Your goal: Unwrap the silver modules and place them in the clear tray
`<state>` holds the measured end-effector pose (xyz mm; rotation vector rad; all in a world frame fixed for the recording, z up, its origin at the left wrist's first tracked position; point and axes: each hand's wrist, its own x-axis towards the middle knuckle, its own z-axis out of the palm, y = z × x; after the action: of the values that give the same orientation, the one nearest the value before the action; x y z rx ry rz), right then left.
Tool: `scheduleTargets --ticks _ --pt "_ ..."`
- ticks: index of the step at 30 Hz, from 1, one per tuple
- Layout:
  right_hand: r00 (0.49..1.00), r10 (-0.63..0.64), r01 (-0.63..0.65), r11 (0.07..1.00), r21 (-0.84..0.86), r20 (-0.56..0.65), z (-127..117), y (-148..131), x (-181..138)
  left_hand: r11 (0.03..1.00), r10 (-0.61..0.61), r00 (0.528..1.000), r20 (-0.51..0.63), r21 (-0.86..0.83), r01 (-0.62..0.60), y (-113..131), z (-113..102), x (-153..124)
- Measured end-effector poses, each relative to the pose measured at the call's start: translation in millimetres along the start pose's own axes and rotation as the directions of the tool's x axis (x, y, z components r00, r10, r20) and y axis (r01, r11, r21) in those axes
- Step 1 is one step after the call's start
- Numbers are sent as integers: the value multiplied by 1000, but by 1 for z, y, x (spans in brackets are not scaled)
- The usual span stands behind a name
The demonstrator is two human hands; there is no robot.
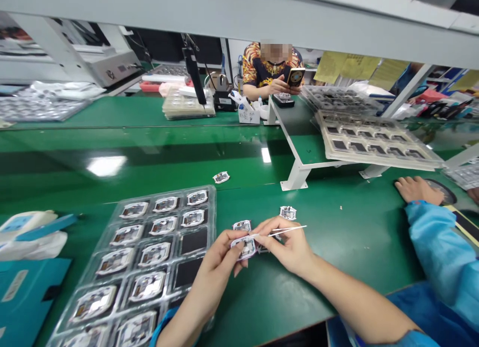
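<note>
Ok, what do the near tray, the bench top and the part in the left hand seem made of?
Tray: probably thin clear plastic, glossy; see-through walls catch highlights.
Bench top: perhaps a rubber or plastic sheet, smooth, shiny; light patches reflect in it.
Part: white rim, likely plastic; glints inside may be metal, too small to tell.

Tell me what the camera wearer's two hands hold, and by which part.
The left hand holds a white case by its left edge, thumb on top. The right hand pinches a thin white tool toward its left end.
</note>
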<state>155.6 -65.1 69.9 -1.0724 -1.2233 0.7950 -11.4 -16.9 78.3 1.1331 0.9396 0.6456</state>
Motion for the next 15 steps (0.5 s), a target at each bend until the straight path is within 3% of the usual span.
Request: scheduleTargets --ticks 5,12,15 --pt "998 -60 61 991 -117 9 0 -2 -2 999 -27 1000 -8 -25 27 0 3 0" --pt "952 -298 305 919 -249 67 1 -1 -2 988 -101 994 -51 -122 95 6 4 0" --pt "962 -271 274 941 -197 41 4 -2 -4 982 -102 994 -39 -161 94 7 3 1"
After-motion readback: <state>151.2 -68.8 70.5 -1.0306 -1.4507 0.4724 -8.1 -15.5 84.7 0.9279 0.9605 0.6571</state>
